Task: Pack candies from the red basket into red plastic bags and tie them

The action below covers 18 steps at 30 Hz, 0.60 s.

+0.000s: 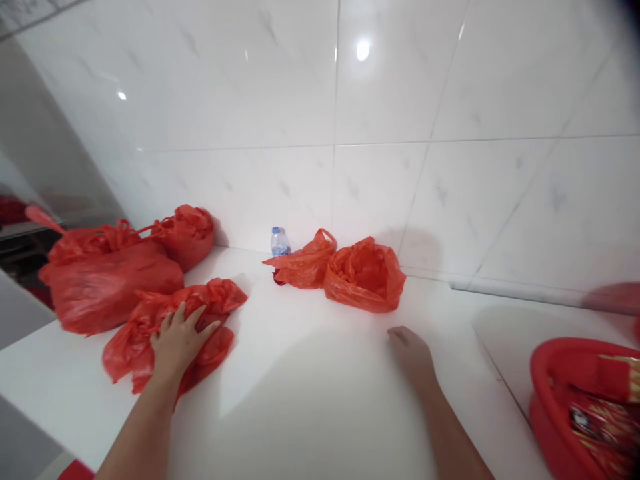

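Observation:
My left hand (179,339) lies with its fingers spread on a crumpled red plastic bag (145,327) at the left of the white table. Over the bare tabletop, my right hand (413,357) has its fingers curled together, and nothing shows in them. Just beyond it stands a red plastic bag with a wide mouth (357,303). Touching that one on its left is a smaller, slumped red plastic bag (307,267).
Two full red bags, a large one (110,287) and one behind it (193,240), stand at the left. A clear bottle with a blue cap (280,243) is near the tiled wall (280,93). A red basin (543,387) holding red packets (605,420) stands at the right edge.

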Tool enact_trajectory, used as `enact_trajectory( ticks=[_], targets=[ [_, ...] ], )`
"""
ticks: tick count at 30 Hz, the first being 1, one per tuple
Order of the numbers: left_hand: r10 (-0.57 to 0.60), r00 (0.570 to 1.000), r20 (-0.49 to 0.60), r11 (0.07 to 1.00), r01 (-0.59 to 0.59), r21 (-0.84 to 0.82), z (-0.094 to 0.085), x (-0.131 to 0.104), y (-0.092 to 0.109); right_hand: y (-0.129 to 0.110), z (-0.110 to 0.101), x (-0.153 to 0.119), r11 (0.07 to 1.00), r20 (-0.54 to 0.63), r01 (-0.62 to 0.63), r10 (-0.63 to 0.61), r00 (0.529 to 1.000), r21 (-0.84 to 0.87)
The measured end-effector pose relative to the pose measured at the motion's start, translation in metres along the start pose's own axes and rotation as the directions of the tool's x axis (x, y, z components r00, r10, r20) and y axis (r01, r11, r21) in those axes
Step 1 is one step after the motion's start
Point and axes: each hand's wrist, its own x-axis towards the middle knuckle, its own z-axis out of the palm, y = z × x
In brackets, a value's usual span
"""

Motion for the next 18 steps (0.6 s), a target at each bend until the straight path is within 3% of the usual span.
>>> enact_trajectory(
  ticks=[3,5,7,10,13,15,18],
  targets=[
    [-0.043,0.997,-0.062,0.994,0.036,-0.105,-0.009,-0.001,0.009,0.0,0.002,0.0,1.0,-0.02,0.023,-0.023,1.0,-0.002],
    [-0.067,0.978,-0.197,0.985,0.034,-0.169,-0.012,-0.005,0.026,-0.001,0.003,0.001,0.999,-0.042,0.039,-0.039,0.998,0.003],
    [-0.023,0.948,-0.318,0.977,-0.046,-0.208,-0.01,-0.009,0.052,-0.001,0.004,0.002,0.998,-0.063,0.055,-0.055,0.997,0.004],
    [0.203,0.915,-0.348,0.895,-0.318,-0.314,-0.004,-0.01,0.104,-0.001,0.006,0.001,0.998,-0.092,0.065,-0.063,0.994,0.025],
    [0.465,0.831,-0.305,0.649,-0.554,-0.522,-0.006,-0.006,0.166,-0.001,0.006,0.001,0.995,-0.11,0.069,-0.06,0.992,0.078],
    [0.605,0.76,-0.239,0.534,-0.609,-0.587,-0.013,-0.003,0.208,-0.001,0.006,0.0,0.992,-0.113,0.082,-0.07,0.991,0.097],
    [0.722,0.676,-0.146,0.456,-0.624,-0.635,-0.023,0.005,0.269,-0.002,0.006,0.0,0.991,-0.114,0.095,-0.084,0.99,0.096]
  ],
)
